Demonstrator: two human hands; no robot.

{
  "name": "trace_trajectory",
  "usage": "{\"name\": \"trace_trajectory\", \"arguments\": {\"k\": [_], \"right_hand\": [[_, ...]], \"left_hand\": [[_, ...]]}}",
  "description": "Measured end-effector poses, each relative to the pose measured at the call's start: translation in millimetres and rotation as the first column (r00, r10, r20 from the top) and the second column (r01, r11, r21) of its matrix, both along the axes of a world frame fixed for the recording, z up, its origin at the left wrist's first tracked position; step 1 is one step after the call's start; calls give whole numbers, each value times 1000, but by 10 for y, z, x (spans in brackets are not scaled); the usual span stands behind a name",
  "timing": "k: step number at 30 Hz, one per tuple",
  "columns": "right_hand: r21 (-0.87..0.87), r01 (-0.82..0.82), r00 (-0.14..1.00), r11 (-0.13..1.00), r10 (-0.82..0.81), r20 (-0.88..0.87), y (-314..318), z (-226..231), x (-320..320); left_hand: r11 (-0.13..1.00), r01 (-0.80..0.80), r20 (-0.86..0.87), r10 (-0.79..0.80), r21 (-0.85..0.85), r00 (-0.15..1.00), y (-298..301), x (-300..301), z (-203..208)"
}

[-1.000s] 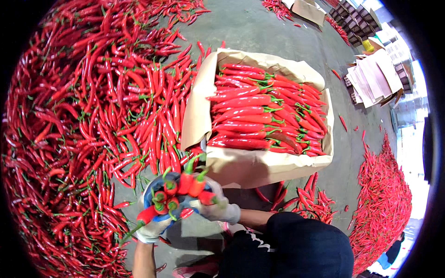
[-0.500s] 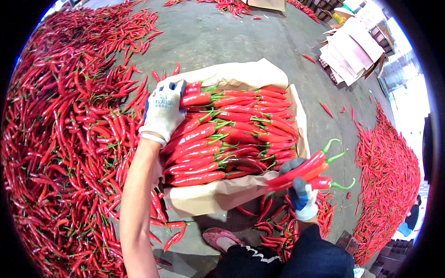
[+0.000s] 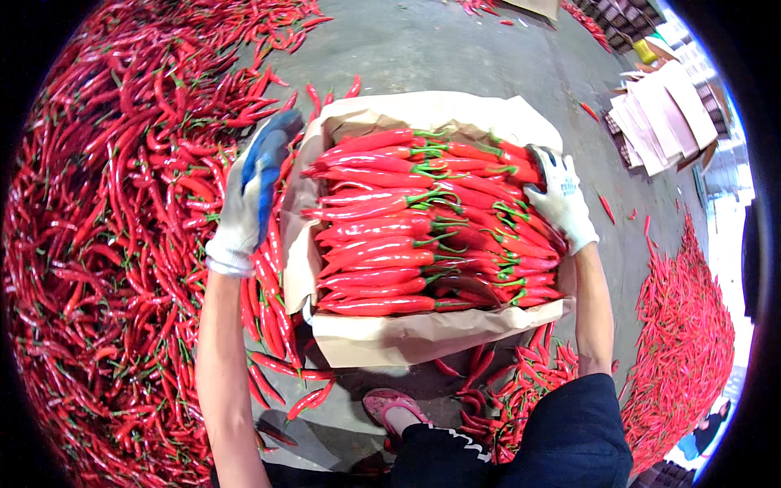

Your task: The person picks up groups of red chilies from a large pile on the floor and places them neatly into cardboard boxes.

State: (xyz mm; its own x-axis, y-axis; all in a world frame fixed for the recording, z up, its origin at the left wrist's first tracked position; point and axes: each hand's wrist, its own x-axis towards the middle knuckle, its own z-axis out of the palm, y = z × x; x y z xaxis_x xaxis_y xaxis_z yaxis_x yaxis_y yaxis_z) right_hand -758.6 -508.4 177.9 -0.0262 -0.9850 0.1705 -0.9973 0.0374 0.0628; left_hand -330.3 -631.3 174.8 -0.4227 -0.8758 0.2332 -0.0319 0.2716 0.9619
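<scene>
In the middle stands a box (image 3: 382,342) lined with brown paper, packed with rows of long red chili peppers (image 3: 374,252), their green stems meeting along the centre. My left hand (image 3: 256,187), in a white glove with a blue palm, is off the box's left side, fingers stretched out and holding nothing. At the far right corner of the box, my gloved right hand (image 3: 561,195) has its fingers curled over the ends of red chili peppers (image 3: 521,167) lying in the top row. Its fingertips are partly hidden.
A large heap of loose chili peppers (image 3: 106,268) covers the floor at left. Another heap (image 3: 683,317) lies at right, and a smaller pile (image 3: 521,390) near my legs. Stacked flattened cardboard (image 3: 663,114) sits at the far right on the grey floor (image 3: 407,49).
My right hand has carried its few chili peppers from the box's near right side to its far right corner. My left hand has come off the peppers and moved out left, fingers extended.
</scene>
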Motion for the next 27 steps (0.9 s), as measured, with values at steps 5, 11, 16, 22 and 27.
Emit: {"name": "trace_trajectory", "arguments": {"k": [5, 11, 16, 22, 27], "right_hand": [[49, -54, 913, 997, 29, 407, 37, 12, -277], [-127, -95, 828, 987, 149, 541, -45, 434, 719], [-42, -563, 796, 825, 556, 242, -756, 436, 1708], [162, -605, 793, 779, 609, 31, -1116, -55, 2186], [213, -584, 811, 783, 575, 109, -1036, 106, 2067]], "left_hand": [[990, -140, 94, 137, 23, 986, 343, 476, -106], [992, -114, 101, 118, -49, 988, 510, 483, -340], [986, -156, 157, 164, -59, 974, 615, 47, -413], [921, -90, 534, 296, -378, 792, 806, -152, -294], [857, -109, 467, 376, -503, 801, 837, -251, -311]]}}
